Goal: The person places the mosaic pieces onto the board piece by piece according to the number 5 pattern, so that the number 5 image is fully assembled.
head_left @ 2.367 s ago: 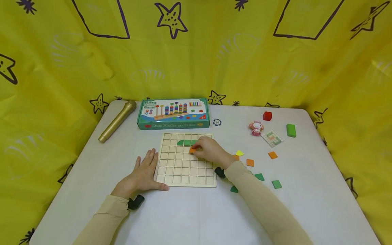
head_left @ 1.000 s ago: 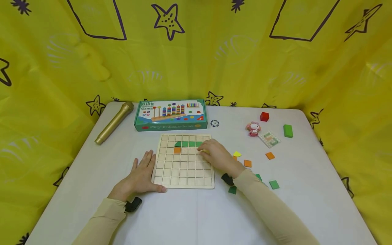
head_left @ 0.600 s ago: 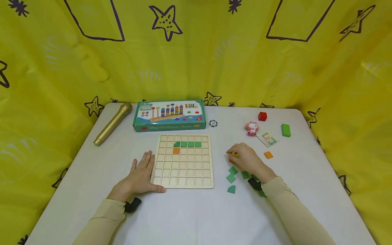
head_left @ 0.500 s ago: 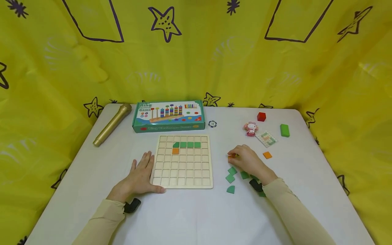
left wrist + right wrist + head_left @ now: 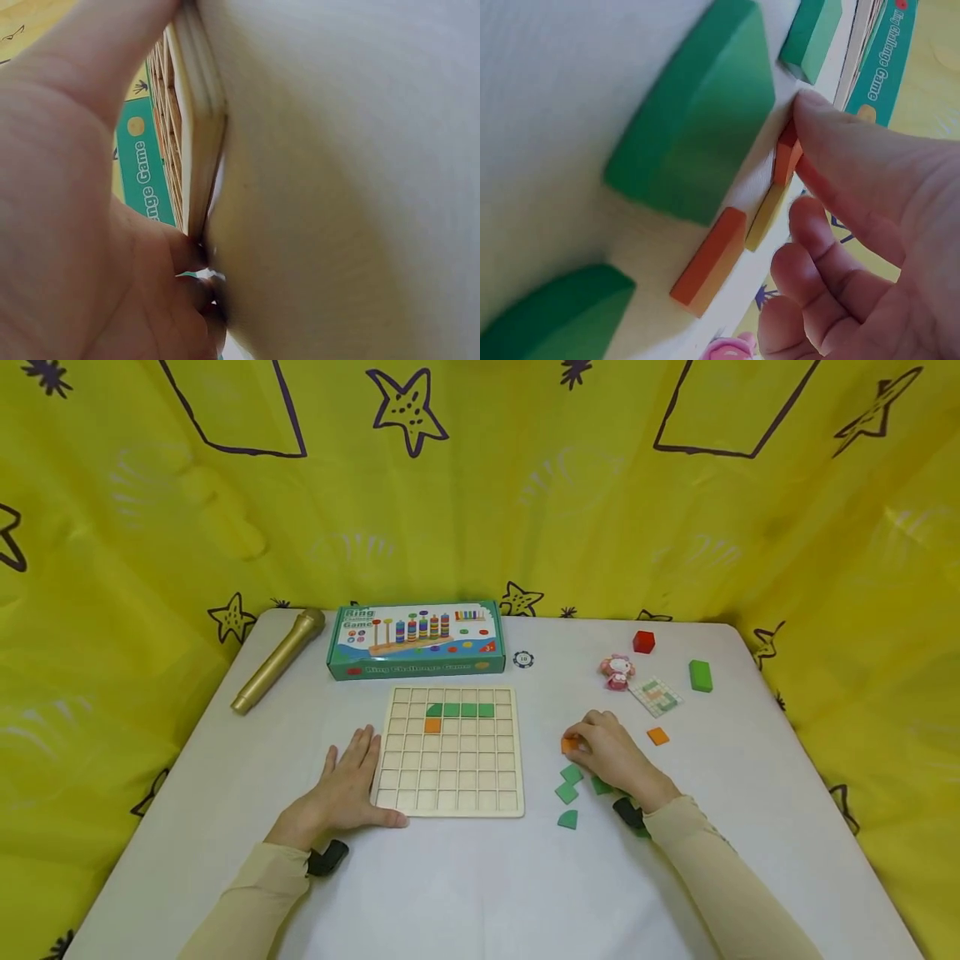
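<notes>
Pinching an orange tile [image 5: 568, 746] between thumb and fingers of the right hand [image 5: 612, 754], just off the gridded board [image 5: 459, 778] toward three o'clock. Showing, in the right wrist view, a yellow piece [image 5: 767, 217] just beside that tile. Resting the left hand [image 5: 347, 789] at the board's eight o'clock, with straight, slightly spread fingers along the edge and the thumb by the near corner. Noting on the board, toward twelve o'clock, a row of one rounded and three square green tiles [image 5: 468, 711], with a second orange tile [image 5: 432, 726] directly at six o'clock of the rounded one. With loose green tiles [image 5: 567, 793] on the desk [image 5: 465, 893] toward seven and eight o'clock of the right hand. Farther out from the board, seeing a gold microphone [image 5: 276, 663] at ten o'clock, a game box [image 5: 420, 647] between eleven and twelve, a chip [image 5: 523, 659] between one and two, a pink figurine [image 5: 618, 672] and a red cube [image 5: 643, 642] at two.
</notes>
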The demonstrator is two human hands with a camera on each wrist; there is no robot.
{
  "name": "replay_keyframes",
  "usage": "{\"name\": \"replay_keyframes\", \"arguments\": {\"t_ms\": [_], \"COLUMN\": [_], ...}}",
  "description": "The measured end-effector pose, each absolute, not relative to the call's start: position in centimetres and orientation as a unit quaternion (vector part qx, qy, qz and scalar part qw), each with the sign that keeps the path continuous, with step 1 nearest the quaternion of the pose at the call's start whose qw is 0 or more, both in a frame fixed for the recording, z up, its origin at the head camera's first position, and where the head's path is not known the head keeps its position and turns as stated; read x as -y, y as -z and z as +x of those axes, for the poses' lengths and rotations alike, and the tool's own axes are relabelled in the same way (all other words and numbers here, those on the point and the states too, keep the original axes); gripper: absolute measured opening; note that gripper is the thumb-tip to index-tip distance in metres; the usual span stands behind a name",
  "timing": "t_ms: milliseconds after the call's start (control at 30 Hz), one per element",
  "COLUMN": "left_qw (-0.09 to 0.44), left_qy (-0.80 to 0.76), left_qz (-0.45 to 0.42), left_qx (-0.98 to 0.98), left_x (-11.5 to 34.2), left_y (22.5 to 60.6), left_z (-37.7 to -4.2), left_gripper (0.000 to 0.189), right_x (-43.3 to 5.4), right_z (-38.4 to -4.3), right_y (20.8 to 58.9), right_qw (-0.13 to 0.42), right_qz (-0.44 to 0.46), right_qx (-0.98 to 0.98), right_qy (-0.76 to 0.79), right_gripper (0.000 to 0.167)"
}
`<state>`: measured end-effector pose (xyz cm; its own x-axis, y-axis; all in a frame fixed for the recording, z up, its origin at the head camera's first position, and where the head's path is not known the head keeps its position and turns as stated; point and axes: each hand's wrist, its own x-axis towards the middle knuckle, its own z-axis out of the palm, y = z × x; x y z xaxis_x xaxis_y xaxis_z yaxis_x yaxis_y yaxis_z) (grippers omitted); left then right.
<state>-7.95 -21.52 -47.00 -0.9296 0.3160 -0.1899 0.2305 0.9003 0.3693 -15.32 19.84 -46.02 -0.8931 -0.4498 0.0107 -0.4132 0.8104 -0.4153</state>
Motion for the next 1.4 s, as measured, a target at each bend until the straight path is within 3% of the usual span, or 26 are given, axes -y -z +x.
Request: {"name": "replay_keyframes", "arguments": {"t_ms": [567,1067,1400], "left_qw": [0.120,0.117,0.122], "left_qy": [-0.174,-0.174,-0.175], "left_qz": [0.144,0.136,0.146], "left_qx": [-0.967,-0.968,-0.966], "left_x": [21.4,21.7,21.7], "left_y": [46.6,46.9,46.7], "left_z": [-8.2,-7.9,-8.0], "left_gripper": [0.138,0.140,0.139], "right_x": [-16.8,-8.9,-3.0], "right_z": [-15.7,-16.7,-16.7], "right_y": [45.6,45.0,44.4], "right_qw": [0.018,0.068,0.070], "right_qz": [-0.248,-0.261,-0.338], "right_qx": [-0.926,-0.908,-0.897], "right_qy": [0.283,0.320,0.277], "right_gripper": [0.028,0.024,0.014]}}
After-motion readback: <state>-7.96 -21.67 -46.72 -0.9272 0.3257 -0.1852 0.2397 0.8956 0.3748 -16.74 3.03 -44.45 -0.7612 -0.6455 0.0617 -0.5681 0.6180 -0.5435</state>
